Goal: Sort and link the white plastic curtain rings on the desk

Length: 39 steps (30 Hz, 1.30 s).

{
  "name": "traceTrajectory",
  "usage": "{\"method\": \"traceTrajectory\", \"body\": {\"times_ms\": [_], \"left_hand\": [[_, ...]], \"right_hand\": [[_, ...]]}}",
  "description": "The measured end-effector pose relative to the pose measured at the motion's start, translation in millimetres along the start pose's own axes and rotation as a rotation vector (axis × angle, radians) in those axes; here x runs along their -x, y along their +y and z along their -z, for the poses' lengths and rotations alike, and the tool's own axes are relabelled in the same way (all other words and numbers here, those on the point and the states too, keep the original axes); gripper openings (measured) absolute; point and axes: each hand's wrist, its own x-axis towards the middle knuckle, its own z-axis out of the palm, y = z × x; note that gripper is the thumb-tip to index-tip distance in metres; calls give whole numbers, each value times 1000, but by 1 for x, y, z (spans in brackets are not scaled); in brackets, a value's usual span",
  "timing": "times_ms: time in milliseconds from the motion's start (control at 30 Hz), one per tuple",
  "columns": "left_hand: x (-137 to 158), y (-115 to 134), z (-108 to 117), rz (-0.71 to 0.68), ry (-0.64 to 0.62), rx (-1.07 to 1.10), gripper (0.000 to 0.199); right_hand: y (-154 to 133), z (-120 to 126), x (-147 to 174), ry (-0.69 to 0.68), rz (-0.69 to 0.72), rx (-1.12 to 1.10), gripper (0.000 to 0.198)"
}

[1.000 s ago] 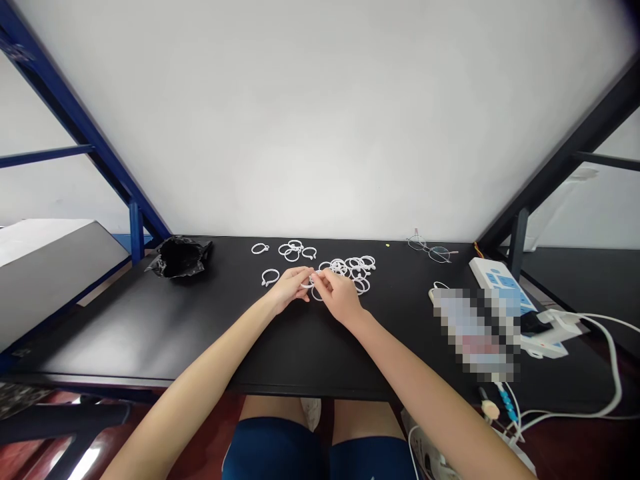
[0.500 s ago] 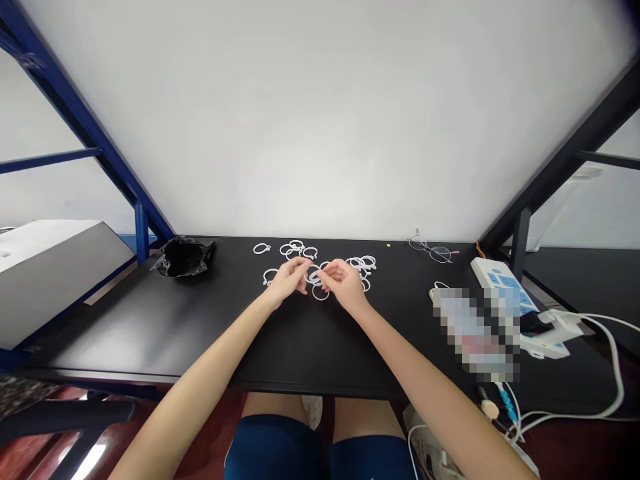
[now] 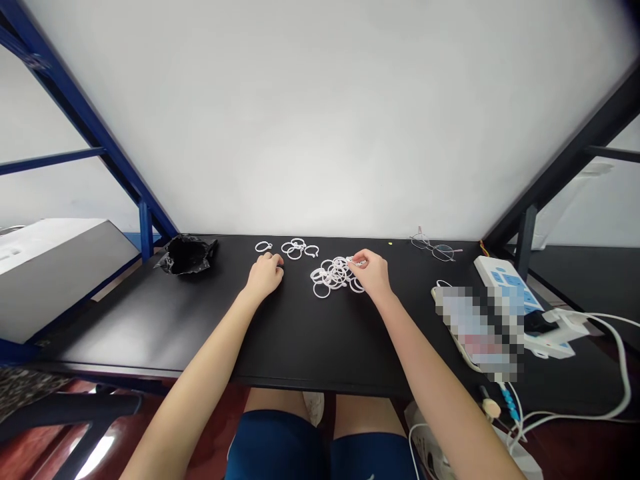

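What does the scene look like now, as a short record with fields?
Main heap: overlapping white rings on black desk
Back cluster: several white rings, overlapping
Left grip: fingers curled, left of main heap; hold unclear
Right grip: fingertips at main heap's right edge; pinch unclear
Black bag: crumpled, mouth open, desk's left
Eyeglasses: near wall, right
Power strip: far right
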Motion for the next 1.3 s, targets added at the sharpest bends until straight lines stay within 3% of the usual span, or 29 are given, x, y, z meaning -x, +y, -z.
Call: {"method": "traceTrajectory", "body": {"times_ms": [133, 233, 400, 567, 633, 800, 1000, 1067, 1200, 1300], "left_hand": [[-2, -3, -4, -64, -19, 93, 18], [-3, -4, -10, -123, -6, 142, 17], [-3, 7, -11, -200, 65, 298, 18], [5, 33, -3, -202, 75, 660, 17], [9, 43, -3, -180, 32, 790, 20], [13, 52, -7, -120, -23, 955, 25], [15, 52, -5, -122, -15, 913, 25], [15, 52, -3, -171, -36, 914, 28], [16, 55, 2, -373, -99, 906, 54], [18, 57, 2, -432, -29, 832, 51]], "right_hand": [[-9, 2, 1, 251, 23, -144, 23], [-14, 3, 2, 316, 4, -290, 28], [-23, -8, 13, 206, 37, -292, 26], [-34, -22, 32, -210, 377, -181, 21], [-35, -26, 37, -305, 457, -151, 22], [-33, -30, 39, -274, 464, -176, 12], [-36, -30, 40, -283, 488, -203, 12], [-35, -30, 39, -251, 462, -200, 16], [-32, -31, 37, -218, 433, -223, 17], [-32, -30, 36, -235, 445, -251, 17]]}}
